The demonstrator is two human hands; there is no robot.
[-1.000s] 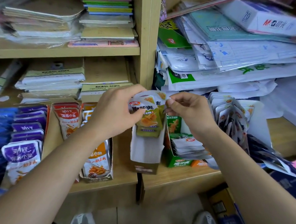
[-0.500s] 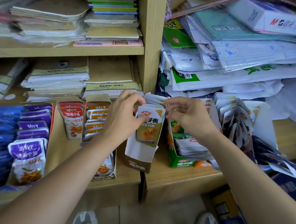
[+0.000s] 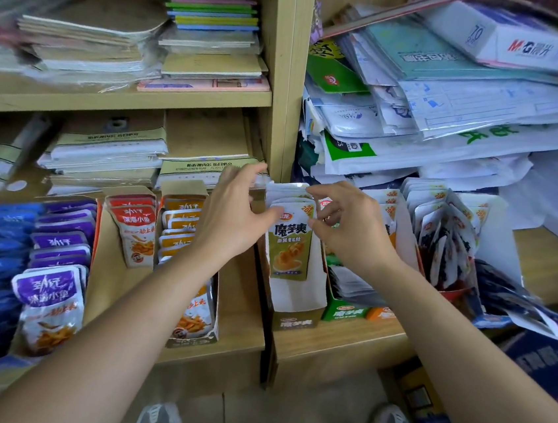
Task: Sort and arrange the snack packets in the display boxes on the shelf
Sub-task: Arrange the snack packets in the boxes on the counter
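An olive-green snack packet (image 3: 289, 247) stands upright at the front of a row of like packets in a narrow display box (image 3: 297, 321) on the lower shelf. My left hand (image 3: 236, 213) is at the packets' left side, fingers spread, with only the thumb touching the front packet's edge. My right hand (image 3: 348, 225) is on their right side, fingertips pinching the tops of the white packets (image 3: 288, 191) behind the front one.
Left of the box stand orange packets (image 3: 178, 225), red packets (image 3: 134, 230) and purple packets (image 3: 52, 291) in their boxes. To the right are a green box (image 3: 346, 313) and a box of dark packets (image 3: 446, 242). Notebooks and paper stacks fill the shelves above.
The packets have gone down from my hands into the narrow box and now stand upright. My left hand has opened and its fingers have lifted away.
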